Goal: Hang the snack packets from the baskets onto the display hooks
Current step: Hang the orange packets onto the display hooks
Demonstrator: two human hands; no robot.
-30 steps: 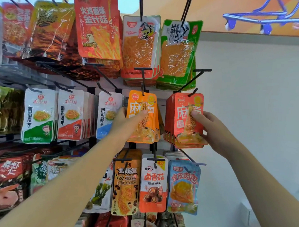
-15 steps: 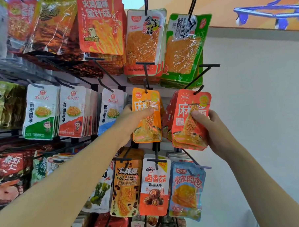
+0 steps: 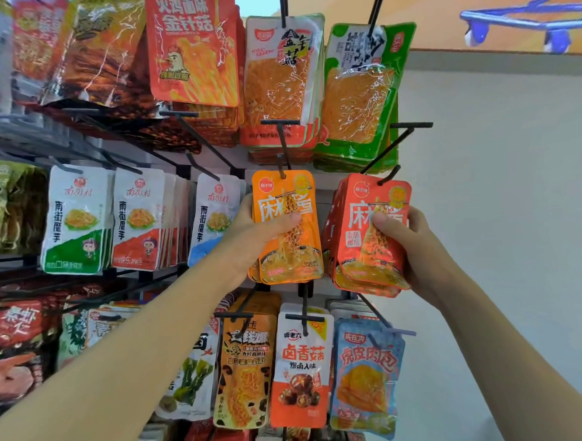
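1. At the left edge of the frame, the hanging packets are blurred and cut off, so I can't read their print.
2. At centre frame, my left hand pinches the orange noodle packets with the thumb across the front, as it did a second ago. They hang from their display hook, and my fingers are hidden behind them.
3. Right of centre, my right hand grips the red noodle packets, thumb in front. The stack hung squarer before and is now tilted and fanned. Its top meets the hook tip, but I can't tell whether it's threaded on.
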